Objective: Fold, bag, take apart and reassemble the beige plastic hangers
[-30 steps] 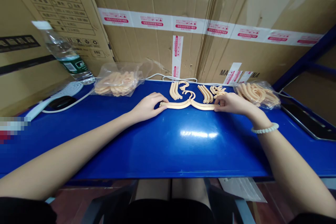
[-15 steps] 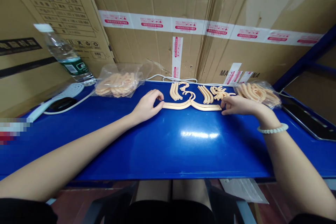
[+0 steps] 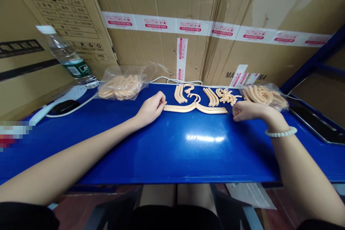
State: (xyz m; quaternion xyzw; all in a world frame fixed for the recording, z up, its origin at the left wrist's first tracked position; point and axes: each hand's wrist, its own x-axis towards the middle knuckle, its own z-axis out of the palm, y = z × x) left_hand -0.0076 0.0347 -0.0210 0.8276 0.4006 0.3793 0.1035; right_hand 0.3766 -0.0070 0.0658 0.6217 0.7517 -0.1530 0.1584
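Observation:
Peach-coloured clothes hangers (image 3: 181,109), seemingly stacked with their hooks side by side, lie flat on the blue table (image 3: 172,151). Just off their left end rests my left hand (image 3: 152,107), curled into a fist with nothing showing in it. My right hand (image 3: 245,110) is also a closed fist, a small gap away from the right end. Behind the hangers are several loose curved hanger arms (image 3: 179,94), more arms (image 3: 211,97) to the right, a few hooks (image 3: 189,88) and a pile of small peach pieces (image 3: 227,96).
Clear bags of peach hanger parts lie at left (image 3: 121,87) and right (image 3: 265,96). A water bottle (image 3: 70,59) and a pale fan-like object (image 3: 60,100) stand far left. A dark phone-like slab (image 3: 318,124) lies right. Cardboard boxes (image 3: 151,50) wall the back, with a white cable (image 3: 185,82) before them.
Both hands have drawn back from the hanger ends and curled into fists, the left slightly leftward, the right slightly rightward. The hangers stay where they were.

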